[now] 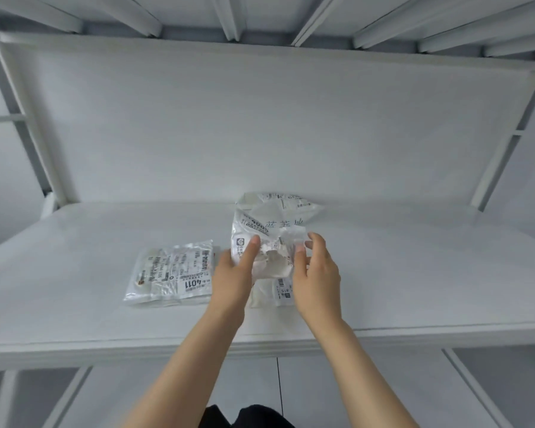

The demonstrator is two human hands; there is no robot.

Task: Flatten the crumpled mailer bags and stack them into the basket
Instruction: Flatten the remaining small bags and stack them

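A crumpled white mailer bag with printed labels stands lifted above the white shelf, its top end tilted away from me. My left hand pinches its left edge, thumb on the front. My right hand pinches its right edge at about the same height. To the left lies a flattened mailer bag with a "4011" label, flat on the shelf. Another white bag lies on the shelf under my hands, partly hidden. No basket is in view.
The shelf has a white back panel and white metal uprights at both sides. Its front edge runs across below my forearms. A lower level of the rack shows beneath.
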